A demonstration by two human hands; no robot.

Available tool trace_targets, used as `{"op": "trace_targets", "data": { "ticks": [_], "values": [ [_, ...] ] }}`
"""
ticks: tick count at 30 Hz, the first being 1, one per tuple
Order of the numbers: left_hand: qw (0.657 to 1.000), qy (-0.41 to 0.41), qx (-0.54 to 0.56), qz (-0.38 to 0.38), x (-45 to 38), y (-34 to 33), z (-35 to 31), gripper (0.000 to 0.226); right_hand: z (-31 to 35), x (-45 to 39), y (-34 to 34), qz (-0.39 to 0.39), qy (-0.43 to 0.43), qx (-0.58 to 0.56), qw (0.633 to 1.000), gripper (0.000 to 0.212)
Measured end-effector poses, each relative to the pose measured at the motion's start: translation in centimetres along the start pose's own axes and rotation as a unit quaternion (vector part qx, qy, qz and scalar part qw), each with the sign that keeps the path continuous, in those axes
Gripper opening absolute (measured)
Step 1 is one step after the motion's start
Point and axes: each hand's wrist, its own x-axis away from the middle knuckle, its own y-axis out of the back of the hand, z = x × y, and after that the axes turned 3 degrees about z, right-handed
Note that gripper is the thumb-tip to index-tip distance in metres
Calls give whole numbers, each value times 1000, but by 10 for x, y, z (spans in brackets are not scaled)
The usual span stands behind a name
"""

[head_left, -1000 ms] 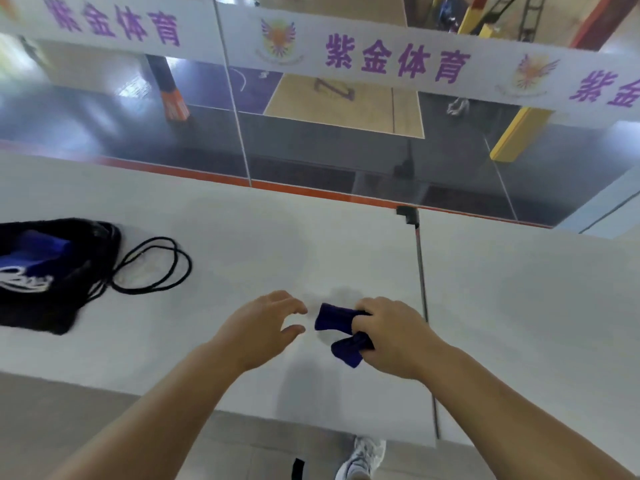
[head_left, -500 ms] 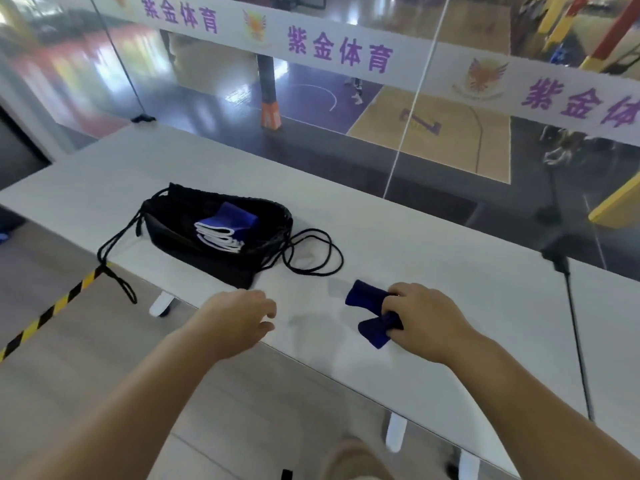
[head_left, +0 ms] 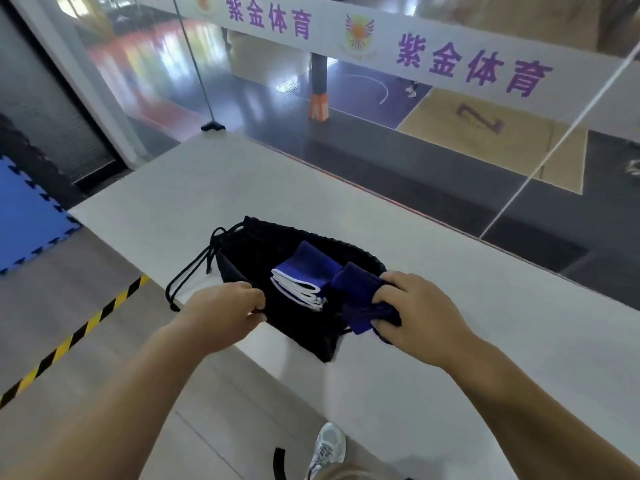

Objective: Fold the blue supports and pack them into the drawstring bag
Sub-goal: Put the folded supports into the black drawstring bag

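A black drawstring bag (head_left: 266,258) lies open on the white table (head_left: 450,306) near its front edge. Inside it sits a folded blue support with white edging (head_left: 304,275). My left hand (head_left: 225,310) pinches the bag's near rim. My right hand (head_left: 415,313) grips a folded dark blue support (head_left: 360,299) and holds it over the right side of the bag's mouth. The bag's black cords (head_left: 188,268) trail off to the left.
A glass wall (head_left: 415,140) with a white banner runs along the table's far edge. Left of the table lie blue foam mats (head_left: 24,216) and a yellow-black floor stripe (head_left: 76,337). A shoe (head_left: 327,445) shows below the table edge.
My right hand carried the folded support left from the table to the bag's mouth. My left hand moved to the bag and took hold of its rim. The view swung left.
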Motion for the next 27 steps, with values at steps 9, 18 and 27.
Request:
{"op": "trace_targets", "data": {
  "ticks": [9,18,27],
  "values": [
    [994,31,103,-17,-63,7,81,22,38,-107,-13,60,-35,-88,994,24],
    [986,-35,166,5,-142,11,139,46,74,-179,-59,123,-157,-129,971,21],
    [973,-39,196,112,-186,7,147,55,90,-215,-71,200,-278,-152,927,41]
  ]
}}
